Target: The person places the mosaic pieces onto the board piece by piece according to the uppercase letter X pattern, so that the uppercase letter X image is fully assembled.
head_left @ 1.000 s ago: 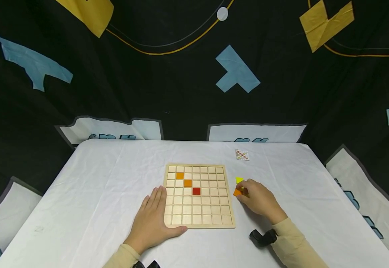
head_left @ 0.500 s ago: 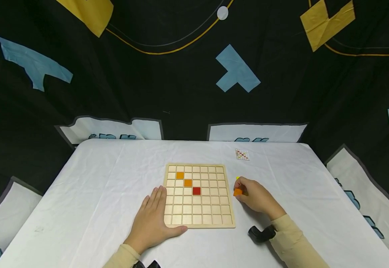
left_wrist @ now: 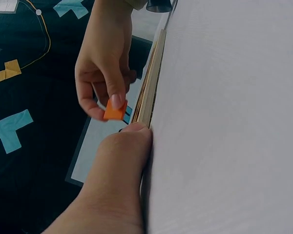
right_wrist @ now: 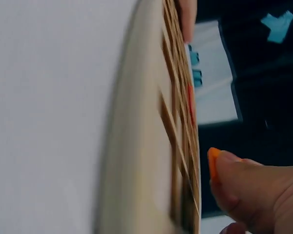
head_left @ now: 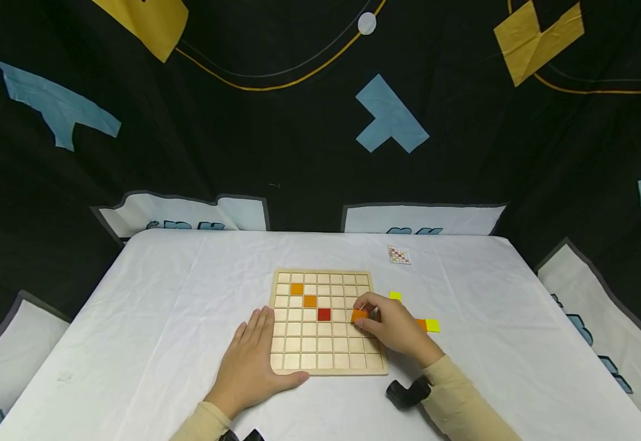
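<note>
Resting flat on the white tablecloth (head_left: 149,318), my left hand (head_left: 251,361) lies with straight fingers against the near-left edge of the wooden grid board (head_left: 326,366). My right hand (head_left: 392,327) has moved left from the cloth and now hovers over the board's right side, pinching an orange tile (head_left: 360,315) between thumb and fingertips. Behind it, where my hand was before, an orange and yellow tile pair (head_left: 428,325) lies uncovered. Farther off sits another yellow tile (head_left: 395,296).

Bare cloth (head_left: 188,294) around board (head_left: 320,361)
</note>
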{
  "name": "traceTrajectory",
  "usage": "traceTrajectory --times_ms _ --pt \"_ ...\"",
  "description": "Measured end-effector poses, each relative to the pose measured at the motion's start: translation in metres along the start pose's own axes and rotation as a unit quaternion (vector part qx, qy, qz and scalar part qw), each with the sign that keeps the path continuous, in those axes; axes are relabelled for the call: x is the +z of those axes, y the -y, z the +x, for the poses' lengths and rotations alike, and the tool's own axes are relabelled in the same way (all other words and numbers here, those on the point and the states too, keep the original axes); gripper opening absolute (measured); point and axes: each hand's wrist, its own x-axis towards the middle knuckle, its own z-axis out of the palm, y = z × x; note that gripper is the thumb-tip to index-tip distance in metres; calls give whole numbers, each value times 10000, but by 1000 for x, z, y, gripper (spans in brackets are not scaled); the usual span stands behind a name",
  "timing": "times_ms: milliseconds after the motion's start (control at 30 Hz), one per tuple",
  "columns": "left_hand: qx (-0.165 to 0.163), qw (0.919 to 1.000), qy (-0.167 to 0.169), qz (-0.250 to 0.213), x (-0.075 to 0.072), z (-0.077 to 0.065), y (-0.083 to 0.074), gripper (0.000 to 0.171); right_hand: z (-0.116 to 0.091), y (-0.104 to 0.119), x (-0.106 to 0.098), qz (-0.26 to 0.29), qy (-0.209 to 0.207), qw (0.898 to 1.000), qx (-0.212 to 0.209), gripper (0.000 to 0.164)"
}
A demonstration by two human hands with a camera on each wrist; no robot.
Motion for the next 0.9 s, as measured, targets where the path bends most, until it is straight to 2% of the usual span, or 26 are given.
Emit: traceTrajectory --times_ms 200,333,467,900 --pt "0 10000 -70 -11 2 0 0 135 3 7 18 -34 263 9990 -349 18" --pt "-19 10000 -12 6 2 1 0 135 3 9 23 -160 231 9984 -498 18" --pt "0 10000 6 3 0 1 0 135 4 10 25 -283 175 9982 -496 16" --pt "-26 10000 29 -5 2 1 1 136 -2 13 18 -644 473 9946 -663 9"
